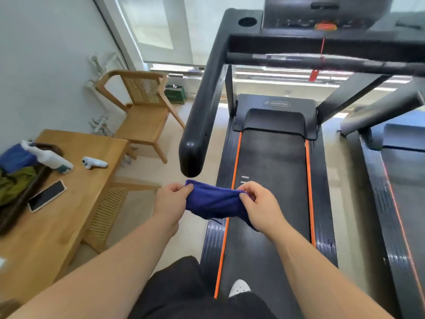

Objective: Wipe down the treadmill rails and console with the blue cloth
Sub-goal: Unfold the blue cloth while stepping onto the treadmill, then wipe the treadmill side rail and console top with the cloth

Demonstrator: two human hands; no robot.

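1. I see the treadmill (271, 180) straight ahead, with its console (322, 21) at the top and its left rail (202, 107) reaching toward me.
2. The wooden counter (69, 215) stands to my left, beside the treadmill.
3. The blue cloth (211, 203) is stretched in the air just below the left rail's end, apart from it.
4. My left hand (170, 201) pinches the cloth's left end with curled fingers. My right hand (259, 203) pinches the right end the same way.
5. A spray bottle (49, 158) and a phone (46, 195) lie on the counter.
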